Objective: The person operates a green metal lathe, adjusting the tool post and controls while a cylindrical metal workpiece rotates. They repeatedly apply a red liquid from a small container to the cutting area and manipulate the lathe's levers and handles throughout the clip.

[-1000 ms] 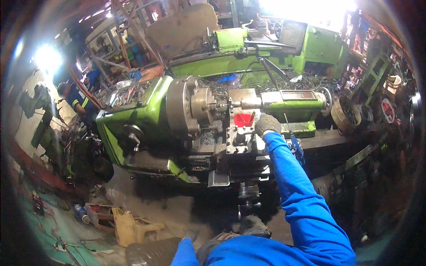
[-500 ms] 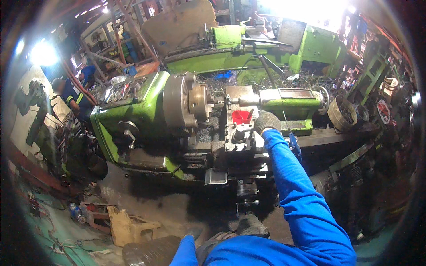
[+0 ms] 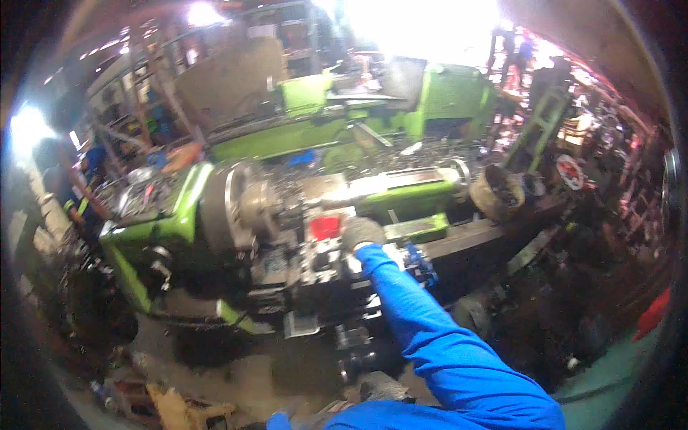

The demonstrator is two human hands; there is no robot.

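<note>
My right hand (image 3: 363, 233), in a dark grey glove and blue sleeve, reaches over the carriage of a green lathe (image 3: 161, 228). Its rounded, curled shape looks closed, but blur hides what the fingers grip. Just left of it is a red container (image 3: 326, 227) on the carriage. The tool post (image 3: 326, 254) stands below that container. Further left, a large chuck (image 3: 223, 204) carries a round metal piece (image 3: 261, 206). The green tailstock (image 3: 412, 195) lies right of the hand. Of my left arm only a bit of blue sleeve (image 3: 278, 421) shows at the lower edge; I cannot make out the hand.
A second green lathe (image 3: 279, 140) stands behind, with metal shavings between. Tools lie on the headstock's top. A blue-handled object (image 3: 421, 265) is right of the carriage. A round bin (image 3: 496, 192) stands far right. A yellowish stool (image 3: 172, 408) is at lower left.
The view has swung, so the lathe appears further left and is blurred. My right hand stays over the carriage, now closer to the red container. The left sleeve has sunk toward the lower edge.
</note>
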